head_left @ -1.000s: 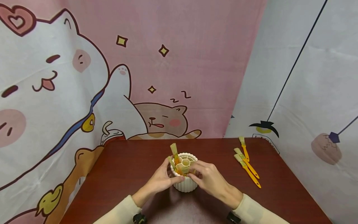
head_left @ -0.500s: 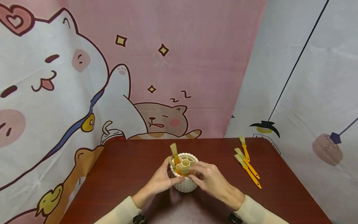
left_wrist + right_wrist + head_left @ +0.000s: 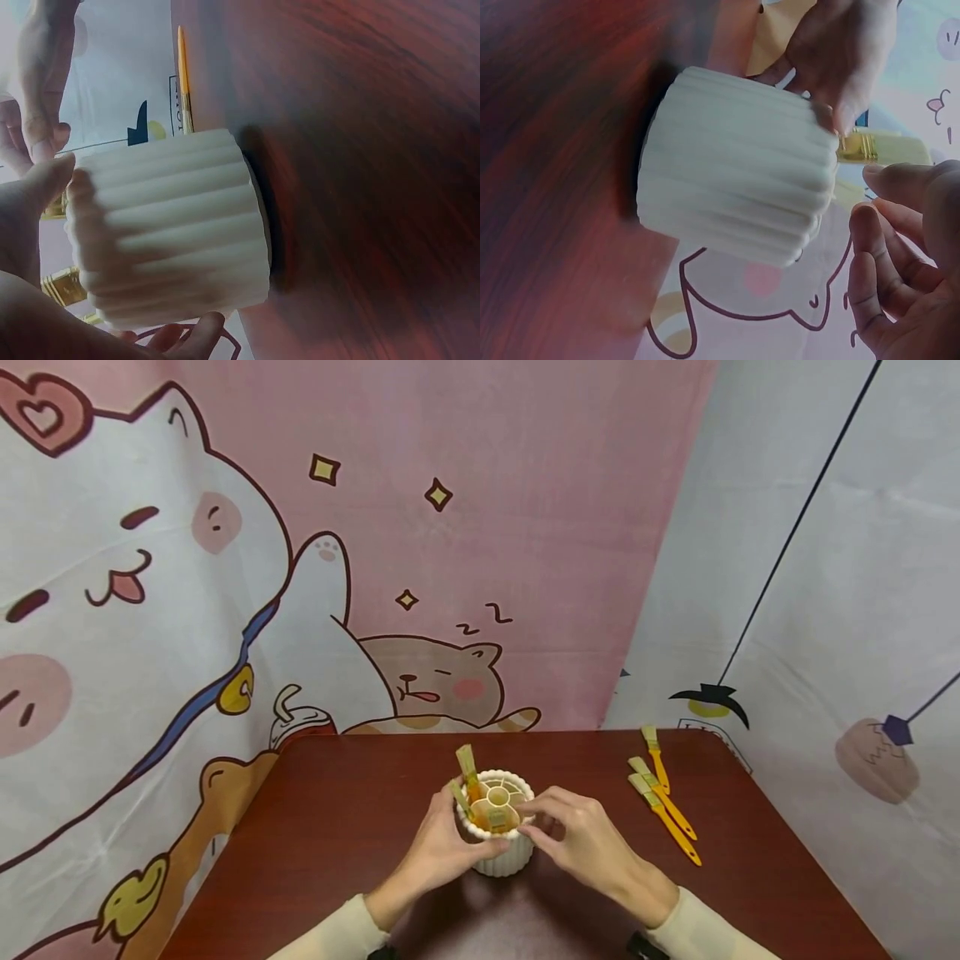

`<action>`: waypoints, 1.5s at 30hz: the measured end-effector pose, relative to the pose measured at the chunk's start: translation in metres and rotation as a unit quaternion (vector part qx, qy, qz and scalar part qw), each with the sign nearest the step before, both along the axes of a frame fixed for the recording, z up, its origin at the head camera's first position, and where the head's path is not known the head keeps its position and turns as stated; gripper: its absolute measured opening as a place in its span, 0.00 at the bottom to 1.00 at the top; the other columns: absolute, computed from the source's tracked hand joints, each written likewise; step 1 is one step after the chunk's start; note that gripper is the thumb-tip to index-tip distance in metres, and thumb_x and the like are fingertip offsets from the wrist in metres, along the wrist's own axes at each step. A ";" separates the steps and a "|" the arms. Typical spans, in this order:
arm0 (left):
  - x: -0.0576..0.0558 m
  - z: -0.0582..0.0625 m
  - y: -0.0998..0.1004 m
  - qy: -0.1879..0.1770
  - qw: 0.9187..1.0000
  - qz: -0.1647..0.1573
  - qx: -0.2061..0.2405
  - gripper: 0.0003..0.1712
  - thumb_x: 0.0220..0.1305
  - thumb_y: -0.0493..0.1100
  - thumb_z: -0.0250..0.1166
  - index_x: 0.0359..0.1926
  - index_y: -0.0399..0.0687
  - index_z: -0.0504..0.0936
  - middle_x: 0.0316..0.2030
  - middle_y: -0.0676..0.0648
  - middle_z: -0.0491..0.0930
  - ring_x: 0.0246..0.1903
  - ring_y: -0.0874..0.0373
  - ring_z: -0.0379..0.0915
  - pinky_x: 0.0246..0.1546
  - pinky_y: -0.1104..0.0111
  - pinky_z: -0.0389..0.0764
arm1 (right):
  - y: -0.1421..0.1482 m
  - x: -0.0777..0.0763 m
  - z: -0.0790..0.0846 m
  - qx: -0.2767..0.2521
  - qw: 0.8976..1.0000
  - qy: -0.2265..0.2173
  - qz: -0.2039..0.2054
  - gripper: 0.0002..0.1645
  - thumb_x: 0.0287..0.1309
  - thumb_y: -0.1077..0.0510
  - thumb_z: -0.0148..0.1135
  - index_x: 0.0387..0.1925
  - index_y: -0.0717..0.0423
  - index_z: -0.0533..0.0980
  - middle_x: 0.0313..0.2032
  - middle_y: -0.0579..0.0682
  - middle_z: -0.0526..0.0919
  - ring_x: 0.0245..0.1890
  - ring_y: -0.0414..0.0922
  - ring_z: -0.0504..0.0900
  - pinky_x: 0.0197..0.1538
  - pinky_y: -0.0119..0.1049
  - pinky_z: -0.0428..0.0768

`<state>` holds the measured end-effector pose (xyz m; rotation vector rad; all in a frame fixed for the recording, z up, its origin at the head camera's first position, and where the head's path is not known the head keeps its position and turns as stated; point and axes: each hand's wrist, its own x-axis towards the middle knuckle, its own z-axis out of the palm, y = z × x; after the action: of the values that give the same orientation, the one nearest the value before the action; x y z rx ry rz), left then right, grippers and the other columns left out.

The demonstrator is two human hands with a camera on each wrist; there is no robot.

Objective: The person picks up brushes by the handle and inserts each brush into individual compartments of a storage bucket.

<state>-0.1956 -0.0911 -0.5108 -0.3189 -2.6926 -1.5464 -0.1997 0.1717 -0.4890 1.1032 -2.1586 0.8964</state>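
A white ribbed holder with a scalloped rim and divided compartments stands upright on the table. My left hand grips it from the left, thumb across the near rim and fingers round the far side. Inside it are three flat paintbrushes, bristles up: a tall one, a tilted one by the left fingers, and a low front one. Beside the right rim is my right hand. In the right wrist view its thumb and bent fingers stand apart near the brush bristles, with nothing held.
On the right of the dark red table lie three yellow-handled paintbrushes: a far one, a middle one and a near one. A cartoon-printed cloth hangs behind the table and along its sides.
The front brush has sunk lower in the holder. My right hand has let go of it and drawn back to the right. The holder has shifted slightly right with my left hand.
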 end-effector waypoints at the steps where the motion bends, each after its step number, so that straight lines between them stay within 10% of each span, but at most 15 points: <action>1: -0.001 -0.001 0.001 0.000 1.000 0.005 -0.002 0.75 0.53 0.64 0.93 0.89 0.38 0.62 0.75 0.32 0.75 0.73 0.38 0.78 0.76 0.37 0.80 | 0.002 0.000 0.001 -0.001 1.000 0.002 -0.002 0.19 0.58 0.69 0.89 0.50 0.56 0.92 0.42 0.47 0.94 0.34 0.33 0.88 0.36 0.25 0.86; 12: 0.000 -0.002 0.003 0.010 1.000 0.023 0.019 0.68 0.52 0.59 0.95 0.81 0.36 0.65 0.73 0.35 0.79 0.74 0.39 0.80 0.78 0.38 0.79 | 0.020 -0.004 0.007 -0.010 0.998 0.018 -0.053 0.20 0.55 0.68 0.90 0.48 0.52 0.93 0.43 0.45 0.96 0.35 0.35 0.90 0.42 0.27 0.89; 24: -0.004 -0.002 -0.011 -0.051 0.993 -0.048 0.100 0.57 0.61 0.45 0.91 0.81 0.41 0.65 0.73 0.32 0.82 0.70 0.36 0.87 0.72 0.39 0.86 | 0.046 -0.012 0.006 0.005 0.992 0.034 -0.117 0.20 0.53 0.66 0.91 0.46 0.50 0.94 0.42 0.42 0.96 0.35 0.41 0.92 0.43 0.32 0.88; 45: -0.015 -0.009 -0.028 -0.096 0.972 -0.134 0.165 0.60 0.77 0.40 0.79 0.95 0.44 0.51 0.91 0.29 0.57 0.87 0.22 0.61 0.85 0.33 0.70 | 0.115 -0.025 -0.016 0.066 0.964 -0.045 -0.255 0.14 0.59 0.62 0.90 0.46 0.48 0.95 0.49 0.54 0.98 0.30 0.42 0.83 0.33 0.34 0.76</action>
<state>-0.2104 -0.1191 -0.5196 -0.5652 -2.5403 -2.1681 -0.2249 0.2865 -0.5051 0.5193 -2.4389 0.5792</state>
